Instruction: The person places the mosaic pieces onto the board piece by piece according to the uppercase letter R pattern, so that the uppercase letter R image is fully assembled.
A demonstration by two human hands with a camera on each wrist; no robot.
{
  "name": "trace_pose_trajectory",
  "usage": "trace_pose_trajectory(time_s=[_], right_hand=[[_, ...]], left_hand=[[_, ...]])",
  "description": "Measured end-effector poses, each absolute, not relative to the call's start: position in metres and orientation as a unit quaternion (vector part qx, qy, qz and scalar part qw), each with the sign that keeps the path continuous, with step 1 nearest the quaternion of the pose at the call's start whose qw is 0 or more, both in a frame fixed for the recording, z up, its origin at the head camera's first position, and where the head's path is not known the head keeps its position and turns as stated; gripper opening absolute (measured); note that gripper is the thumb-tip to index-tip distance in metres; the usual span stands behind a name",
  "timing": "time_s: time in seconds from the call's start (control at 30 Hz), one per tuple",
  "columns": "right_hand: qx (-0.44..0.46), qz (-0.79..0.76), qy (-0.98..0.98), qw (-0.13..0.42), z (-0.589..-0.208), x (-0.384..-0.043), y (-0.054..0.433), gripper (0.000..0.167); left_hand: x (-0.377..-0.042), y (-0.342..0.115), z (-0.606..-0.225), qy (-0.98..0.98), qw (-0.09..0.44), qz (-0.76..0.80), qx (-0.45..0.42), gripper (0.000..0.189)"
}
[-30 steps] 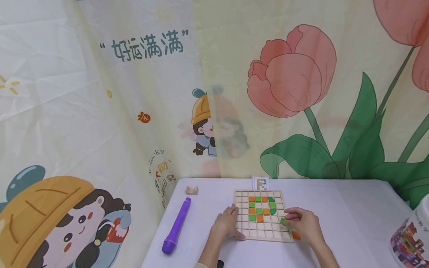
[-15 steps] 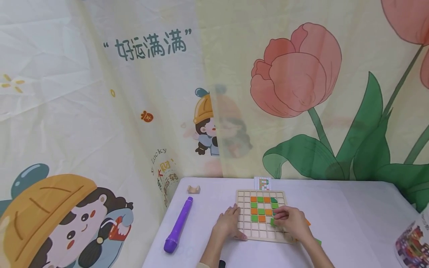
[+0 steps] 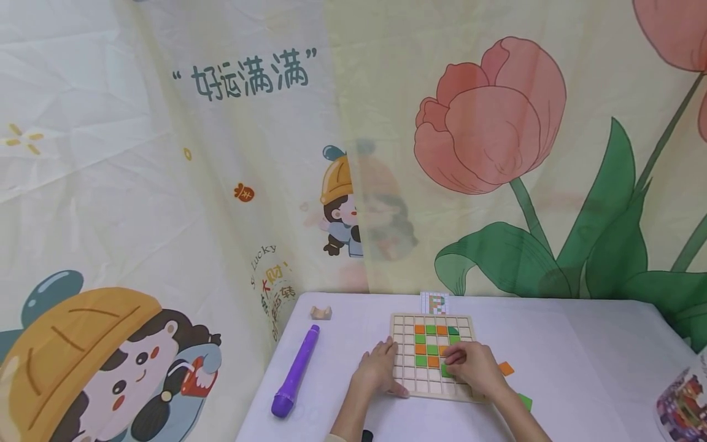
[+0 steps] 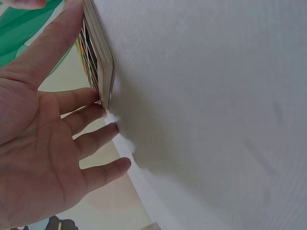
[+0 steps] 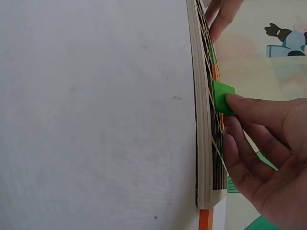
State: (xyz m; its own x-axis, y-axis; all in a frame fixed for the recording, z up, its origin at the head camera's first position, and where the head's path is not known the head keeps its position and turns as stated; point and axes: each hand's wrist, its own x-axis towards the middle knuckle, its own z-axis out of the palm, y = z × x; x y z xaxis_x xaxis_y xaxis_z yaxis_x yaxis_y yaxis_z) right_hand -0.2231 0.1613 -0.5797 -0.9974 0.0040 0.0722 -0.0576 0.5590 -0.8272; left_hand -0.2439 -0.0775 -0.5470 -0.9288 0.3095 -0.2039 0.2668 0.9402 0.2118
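A square wooden grid board (image 3: 420,383) lies on the white table. Orange and green square tiles fill some of its cells, and a dark green curved tile (image 3: 453,330) sits near the top right. My left hand (image 3: 377,368) steadies the board's left side with fingers spread; in the left wrist view its fingertips touch the board's edge. My right hand (image 3: 477,368) is over the right half of the board, hiding some cells. Between its thumb and fingers it pinches a green square tile (image 5: 223,97), which stands tilted at the grid in the right wrist view.
Right of the board lie a loose orange tile (image 3: 506,368) and a green tile (image 3: 525,402). Behind it is a patterned card (image 3: 435,302). To the left are a purple microphone (image 3: 296,371) and a small wooden block (image 3: 321,313). A white printed jar (image 3: 685,399) stands far right.
My right hand has carried the green tile leftward from the board's right edge to below the tile pattern. Loose tiles on the right came into view. The left hand stays at the board.
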Motion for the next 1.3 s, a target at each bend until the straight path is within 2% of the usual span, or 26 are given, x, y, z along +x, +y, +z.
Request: trace_pose_trajectory(time_s=[0.23, 0.6, 0.83, 1.07, 1.3], right_hand=[[0.020, 0.443, -0.896, 0.009, -0.583, -0.224, 0.160, 0.025], [0.026, 0.435, -0.900, 0.024, -0.575, -0.219, 0.166, 0.020], [0.011, 0.411, -0.909, 0.069, -0.563, -0.215, 0.191, 0.017], [-0.041, 0.374, -0.924, 0.065, -0.563, -0.210, 0.220, 0.014], [-0.054, 0.345, -0.935, 0.057, -0.571, -0.205, 0.244, 0.023]], left_hand=[[-0.244, -0.078, -0.547, 0.978, 0.117, 0.088, 0.146, 0.116], [-0.242, -0.078, -0.545, 0.977, 0.124, 0.099, 0.142, 0.115], [-0.241, -0.078, -0.543, 0.975, 0.129, 0.110, 0.140, 0.115], [-0.245, -0.081, -0.555, 0.978, 0.127, 0.093, 0.137, 0.115], [-0.246, -0.081, -0.552, 0.975, 0.131, 0.107, 0.143, 0.117]])
